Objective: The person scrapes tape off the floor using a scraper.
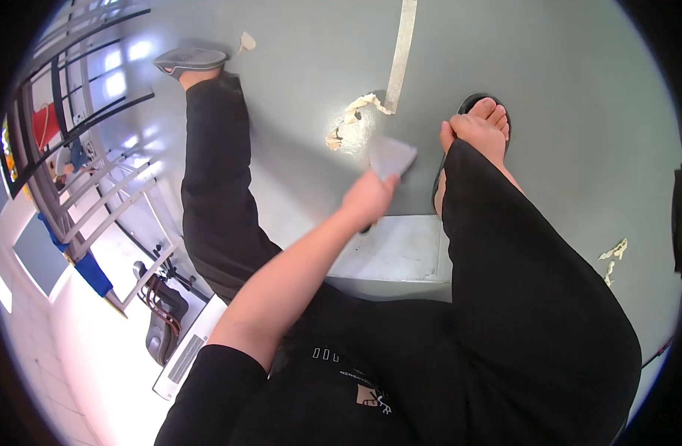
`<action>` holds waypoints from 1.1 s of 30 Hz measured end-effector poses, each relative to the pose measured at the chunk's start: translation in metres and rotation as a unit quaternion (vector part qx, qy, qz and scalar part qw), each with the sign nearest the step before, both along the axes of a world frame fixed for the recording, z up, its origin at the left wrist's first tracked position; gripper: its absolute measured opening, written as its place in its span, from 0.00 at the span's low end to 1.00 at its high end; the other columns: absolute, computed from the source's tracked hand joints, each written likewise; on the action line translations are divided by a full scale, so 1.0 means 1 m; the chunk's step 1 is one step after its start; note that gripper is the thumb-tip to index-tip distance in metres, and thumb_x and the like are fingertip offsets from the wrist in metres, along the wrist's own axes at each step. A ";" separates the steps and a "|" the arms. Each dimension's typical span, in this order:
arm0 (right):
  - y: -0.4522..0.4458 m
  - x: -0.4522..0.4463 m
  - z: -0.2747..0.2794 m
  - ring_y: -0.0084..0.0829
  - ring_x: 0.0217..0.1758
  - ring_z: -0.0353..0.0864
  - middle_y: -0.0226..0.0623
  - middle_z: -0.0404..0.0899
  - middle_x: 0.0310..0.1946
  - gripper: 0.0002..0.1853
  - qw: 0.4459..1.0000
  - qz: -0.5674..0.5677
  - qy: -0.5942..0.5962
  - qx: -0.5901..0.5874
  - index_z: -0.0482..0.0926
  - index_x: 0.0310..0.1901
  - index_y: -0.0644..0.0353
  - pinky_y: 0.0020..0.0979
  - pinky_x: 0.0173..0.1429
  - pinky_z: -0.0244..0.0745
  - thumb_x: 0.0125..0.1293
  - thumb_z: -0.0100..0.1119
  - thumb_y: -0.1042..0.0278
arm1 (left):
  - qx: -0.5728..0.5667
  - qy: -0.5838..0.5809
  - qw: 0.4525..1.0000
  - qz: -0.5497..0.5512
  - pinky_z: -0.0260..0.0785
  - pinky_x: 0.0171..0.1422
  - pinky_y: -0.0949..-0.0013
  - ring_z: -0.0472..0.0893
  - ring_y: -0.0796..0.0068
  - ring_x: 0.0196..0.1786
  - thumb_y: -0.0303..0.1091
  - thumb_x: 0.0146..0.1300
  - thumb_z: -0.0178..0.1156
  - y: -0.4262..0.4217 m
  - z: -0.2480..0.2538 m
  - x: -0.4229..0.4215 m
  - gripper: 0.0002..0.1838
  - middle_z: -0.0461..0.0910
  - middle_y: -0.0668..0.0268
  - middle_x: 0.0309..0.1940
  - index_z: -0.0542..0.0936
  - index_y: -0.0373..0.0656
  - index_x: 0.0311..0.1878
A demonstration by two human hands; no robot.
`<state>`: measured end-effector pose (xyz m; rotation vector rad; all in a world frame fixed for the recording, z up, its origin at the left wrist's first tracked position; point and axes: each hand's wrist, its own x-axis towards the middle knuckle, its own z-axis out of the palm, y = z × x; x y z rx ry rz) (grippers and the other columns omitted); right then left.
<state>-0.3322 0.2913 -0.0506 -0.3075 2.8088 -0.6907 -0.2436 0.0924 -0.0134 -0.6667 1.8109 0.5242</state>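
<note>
My left hand [369, 198] is closed around the handle of a scraper [392, 155], its wide pale blade slightly blurred and pointing at the floor. Just beyond the blade, a crumpled strip of peeled tape [353, 111] curls beside a shiny patch of floor. It meets the lower end of a long beige tape strip [402, 56] that lies flat on the grey floor. My right hand [477, 139] rests with bent fingers over my right foot [497, 113], in a dark sandal. My trouser leg partly covers that arm, and what the fingers grip is hidden.
A pale box or step [389, 249] lies between my legs. Tape scraps [614, 256] are at the right, and another scrap [246, 42] is near my left sandal [192, 59]. Metal frames [133, 208] and a dark chair [165, 316] stand at the left, with a person partly visible.
</note>
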 end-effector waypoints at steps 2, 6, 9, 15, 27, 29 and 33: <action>0.004 0.002 -0.005 0.40 0.29 0.80 0.35 0.79 0.21 0.13 0.997 0.018 0.038 -0.070 0.75 0.20 0.56 0.41 0.33 0.73 0.58 0.59 0.61 | -0.038 -0.043 0.997 -0.052 0.72 0.55 0.52 0.81 0.46 0.50 0.55 0.70 0.50 0.011 0.017 0.026 0.29 0.81 0.41 0.44 0.74 0.30 0.46; 0.005 0.000 0.001 0.41 0.29 0.80 0.37 0.78 0.21 0.13 0.998 0.031 0.042 -0.040 0.75 0.20 0.57 0.42 0.33 0.73 0.58 0.59 0.61 | -0.021 0.082 0.989 -0.119 0.74 0.46 0.54 0.84 0.52 0.34 0.55 0.71 0.49 0.007 0.006 0.014 0.31 0.81 0.44 0.37 0.72 0.26 0.44; 0.002 0.001 0.000 0.42 0.29 0.79 0.35 0.77 0.20 0.14 1.000 0.015 0.015 -0.002 0.71 0.18 0.56 0.42 0.36 0.71 0.55 0.61 0.60 | 0.011 -0.079 0.997 0.013 0.75 0.37 0.57 0.83 0.55 0.26 0.54 0.71 0.50 0.007 0.016 -0.071 0.29 0.81 0.49 0.30 0.73 0.28 0.44; 0.002 0.002 -0.004 0.39 0.28 0.79 0.33 0.76 0.19 0.14 1.000 0.013 -0.017 -0.013 0.70 0.18 0.56 0.39 0.35 0.72 0.55 0.62 0.61 | -0.021 -0.012 1.000 -0.015 0.72 0.55 0.52 0.80 0.43 0.51 0.56 0.69 0.51 0.015 0.007 0.022 0.31 0.80 0.40 0.46 0.74 0.29 0.49; 0.002 0.001 -0.002 0.36 0.28 0.81 0.33 0.78 0.20 0.12 0.998 0.002 0.041 -0.053 0.73 0.20 0.56 0.38 0.34 0.73 0.58 0.60 0.63 | 0.038 0.038 0.994 0.097 0.73 0.23 0.60 0.80 0.59 0.17 0.55 0.71 0.49 0.015 0.008 -0.046 0.31 0.77 0.53 0.19 0.72 0.28 0.32; 0.003 0.001 0.000 0.37 0.28 0.81 0.33 0.77 0.20 0.12 0.999 0.025 0.011 -0.026 0.73 0.20 0.56 0.39 0.34 0.73 0.58 0.60 0.63 | -0.018 0.062 0.998 -0.002 0.76 0.40 0.55 0.84 0.49 0.32 0.56 0.70 0.51 0.010 -0.009 0.014 0.32 0.82 0.45 0.31 0.74 0.25 0.41; 0.005 0.002 -0.002 0.37 0.28 0.80 0.34 0.77 0.19 0.13 0.995 0.019 0.061 -0.073 0.73 0.19 0.56 0.39 0.33 0.73 0.58 0.60 0.62 | -0.023 -0.032 0.996 -0.075 0.71 0.55 0.52 0.81 0.46 0.50 0.55 0.69 0.51 0.012 0.016 0.031 0.29 0.81 0.44 0.46 0.73 0.31 0.50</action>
